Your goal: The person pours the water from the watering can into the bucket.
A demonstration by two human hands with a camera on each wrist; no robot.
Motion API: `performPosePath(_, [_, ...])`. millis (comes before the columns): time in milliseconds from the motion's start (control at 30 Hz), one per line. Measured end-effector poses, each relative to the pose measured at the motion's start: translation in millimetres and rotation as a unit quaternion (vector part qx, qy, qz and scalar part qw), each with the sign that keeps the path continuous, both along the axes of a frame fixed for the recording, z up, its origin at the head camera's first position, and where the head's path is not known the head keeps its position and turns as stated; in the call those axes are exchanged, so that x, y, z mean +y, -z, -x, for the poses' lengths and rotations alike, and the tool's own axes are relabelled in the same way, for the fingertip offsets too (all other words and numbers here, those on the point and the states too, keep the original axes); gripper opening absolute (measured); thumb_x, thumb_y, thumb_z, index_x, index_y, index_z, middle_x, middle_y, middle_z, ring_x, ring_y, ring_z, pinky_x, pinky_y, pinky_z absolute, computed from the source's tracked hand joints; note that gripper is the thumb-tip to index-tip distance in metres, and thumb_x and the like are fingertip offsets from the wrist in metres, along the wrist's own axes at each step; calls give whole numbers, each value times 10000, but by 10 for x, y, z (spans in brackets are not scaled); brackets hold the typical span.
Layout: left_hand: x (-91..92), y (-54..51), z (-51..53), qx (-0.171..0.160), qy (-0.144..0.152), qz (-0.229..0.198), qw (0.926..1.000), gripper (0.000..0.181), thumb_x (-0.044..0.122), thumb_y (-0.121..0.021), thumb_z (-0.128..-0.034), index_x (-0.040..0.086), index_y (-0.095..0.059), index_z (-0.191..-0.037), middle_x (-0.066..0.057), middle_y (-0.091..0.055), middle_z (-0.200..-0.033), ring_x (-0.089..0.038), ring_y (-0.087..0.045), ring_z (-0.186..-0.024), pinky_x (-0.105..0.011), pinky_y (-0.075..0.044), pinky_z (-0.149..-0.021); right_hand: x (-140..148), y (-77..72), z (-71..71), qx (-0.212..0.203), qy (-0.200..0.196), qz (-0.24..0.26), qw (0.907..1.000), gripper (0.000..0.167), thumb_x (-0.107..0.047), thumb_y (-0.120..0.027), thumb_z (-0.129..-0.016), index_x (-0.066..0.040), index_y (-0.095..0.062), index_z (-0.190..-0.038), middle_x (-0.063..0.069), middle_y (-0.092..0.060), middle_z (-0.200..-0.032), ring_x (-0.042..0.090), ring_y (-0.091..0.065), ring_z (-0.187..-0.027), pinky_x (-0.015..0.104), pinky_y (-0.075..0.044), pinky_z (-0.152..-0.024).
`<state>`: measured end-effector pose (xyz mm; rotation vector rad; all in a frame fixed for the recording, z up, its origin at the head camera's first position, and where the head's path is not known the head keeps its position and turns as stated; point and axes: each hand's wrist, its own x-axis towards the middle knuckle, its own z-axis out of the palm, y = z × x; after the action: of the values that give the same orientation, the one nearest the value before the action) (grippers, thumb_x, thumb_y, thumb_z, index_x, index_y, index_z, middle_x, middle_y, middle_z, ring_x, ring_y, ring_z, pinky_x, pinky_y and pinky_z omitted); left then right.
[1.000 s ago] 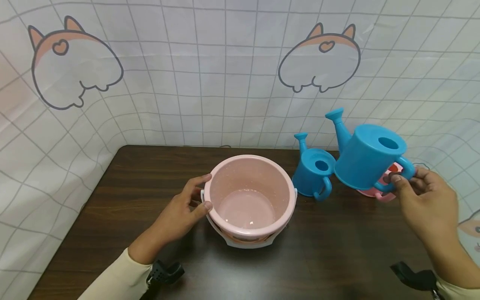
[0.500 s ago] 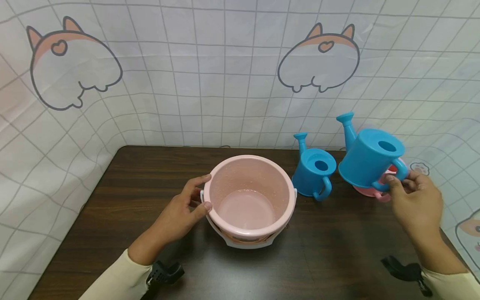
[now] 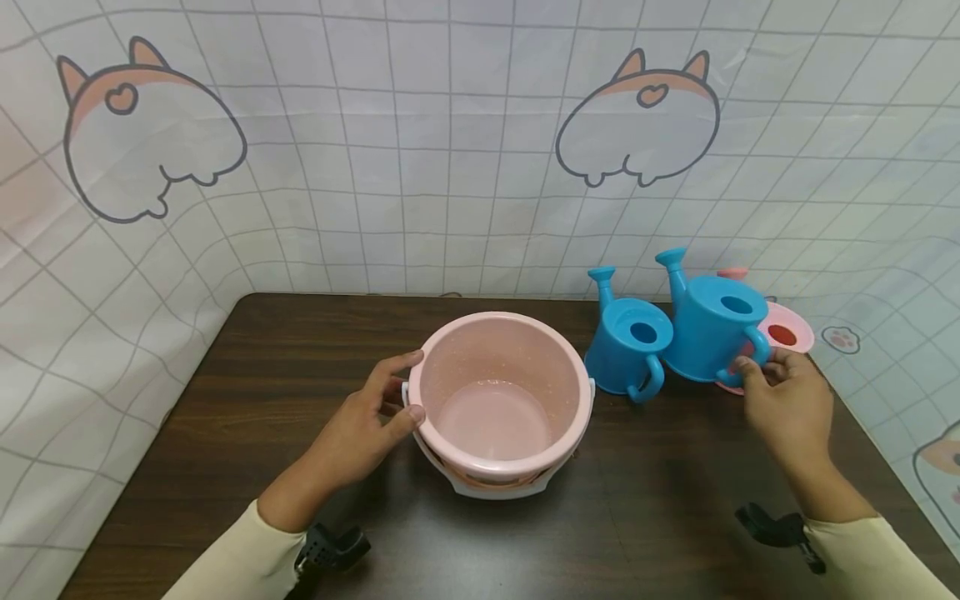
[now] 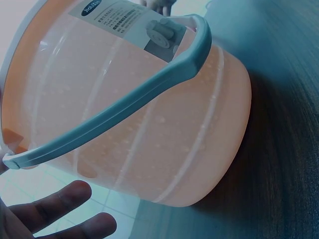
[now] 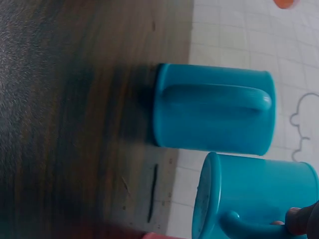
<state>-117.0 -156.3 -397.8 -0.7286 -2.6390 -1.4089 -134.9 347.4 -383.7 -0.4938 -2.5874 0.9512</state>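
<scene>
A pink bucket (image 3: 501, 392) with a little clear liquid at its bottom stands on the dark wooden table. My left hand (image 3: 362, 425) rests at its left rim, thumb and index fingertip touching the rim. In the left wrist view, other fingers (image 4: 82, 214) are straight and apart from the bucket wall. My right hand (image 3: 791, 408) pinches the handle of a blue watering can (image 3: 708, 329). In the right wrist view, that can's base hangs off the table. Close on its left stands another blue watering can (image 3: 626, 346). Behind it, a pink watering can (image 3: 797, 329) is partly hidden.
A grid-patterned cloth (image 3: 495, 167) with dog drawings hangs behind the table (image 3: 315, 333) and along both sides. The bucket's handle (image 4: 114, 114) hangs down over its wall in the left wrist view.
My right hand has brought the held blue watering can down and leftward, closer to the other blue one. More of the pink watering can shows. The left hand and bucket stay put.
</scene>
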Motion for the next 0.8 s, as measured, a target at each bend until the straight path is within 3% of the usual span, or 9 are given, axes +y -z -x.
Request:
performPosePath(67, [1, -4, -1, -13, -1, 30, 10000, 604, 401, -618, -1004, 303, -354, -1538, -49, -679, -1176, -173, -672, -998, -447, -538, -795, -15, 43, 16, -48, -60, 65, 9999, 523, -360, -582, -1042, 89, -571, -1310, 299, -691, -1154, 436, -695, -985, 166, -454, -533])
performPosePath(233, [-1, -10, -7, -10, 13, 64, 10000, 607, 421, -609, -1007, 299, -348, -1541, -60, -677, -1182, -187, -672, -1002, -452, -538, -798, -48, 121, 70, -47, -141, -11, 9999, 486, -328, -588, -1045, 96, -587, -1282, 301, -691, -1149, 445, -694, -983, 163, -456, -567])
performPosePath(500, [-7, 0, -2, -16, 11, 72, 10000, 602, 447, -594, -1015, 292, -348, -1542, -71, -677, -1177, -200, -673, -1002, -511, -540, -806, -77, 227, 115, -227, -212, -17, 9995, 474, -334, -587, -1047, 90, -582, -1260, 302, -687, -1138, 444, -694, -963, 409, -582, -654])
performPosePath(800, [-10, 0, 3, -13, -25, 104, 9999, 595, 435, -599, -1013, 301, -355, -1539, -67, -679, -1172, -201, -675, -1003, -521, -542, -806, -81, 360, 100, -131, -411, 20, 9991, 446, -315, -595, -1045, 90, -573, -1230, 304, -684, -1107, 411, -694, -908, 275, -541, -581])
